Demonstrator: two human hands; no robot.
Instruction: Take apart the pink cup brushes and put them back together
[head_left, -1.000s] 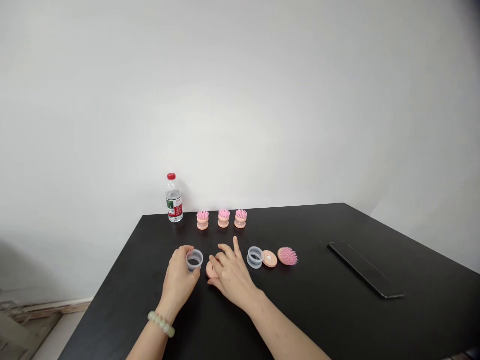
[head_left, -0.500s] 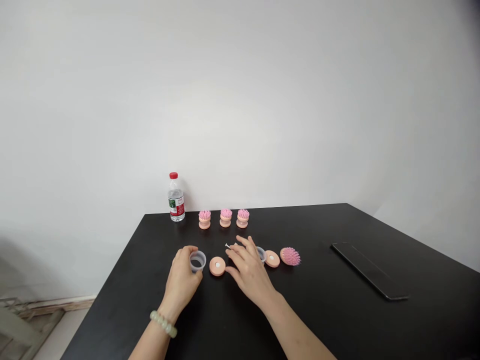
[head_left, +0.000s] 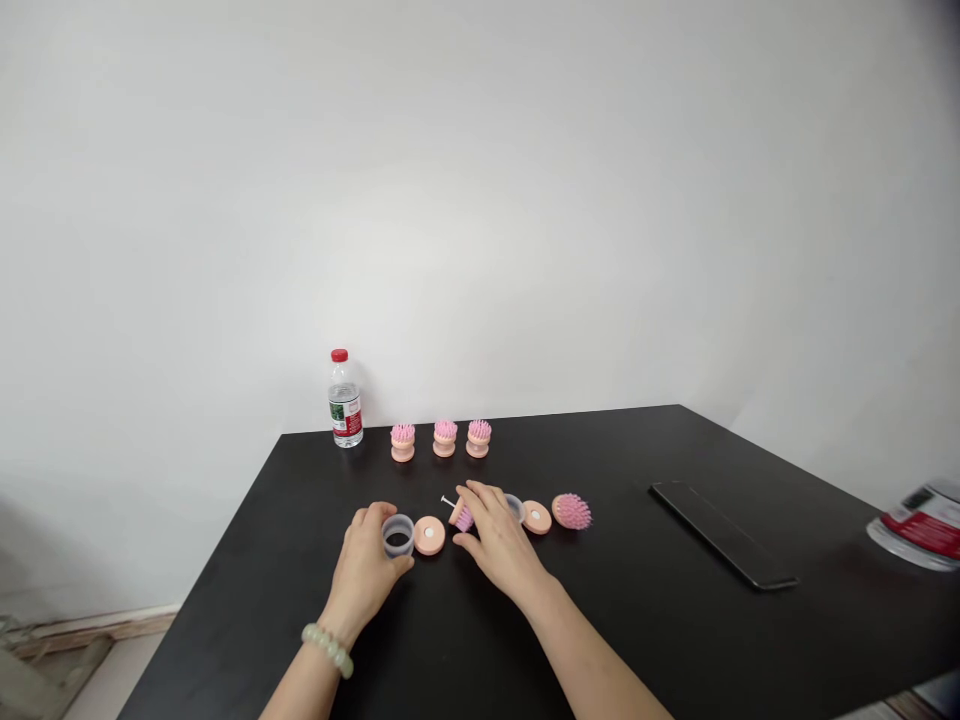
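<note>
My left hand (head_left: 365,565) has its thumb and fingers around a small clear plastic cup (head_left: 398,536) on the black table. Just right of that cup lies a round peach disc (head_left: 429,536) with a white centre. My right hand (head_left: 499,540) is over a pink-bristled brush head (head_left: 462,516), which lies tilted with a thin white stem pointing left; its fingers touch it from above. Behind that hand a second clear cup (head_left: 514,507) is partly hidden. A second peach disc (head_left: 537,517) and another pink brush head (head_left: 573,511) lie to its right.
Three assembled pink brushes (head_left: 445,438) stand in a row at the back. A red-capped water bottle (head_left: 346,405) is left of them. A flat black tray-like object (head_left: 720,535) lies right. A blurred red-and-white object (head_left: 921,525) is at the right edge.
The view has shifted slightly. The brush head under my right hand now shows its pink bristles. A blurred red-and-white object has come into view at the right edge.
</note>
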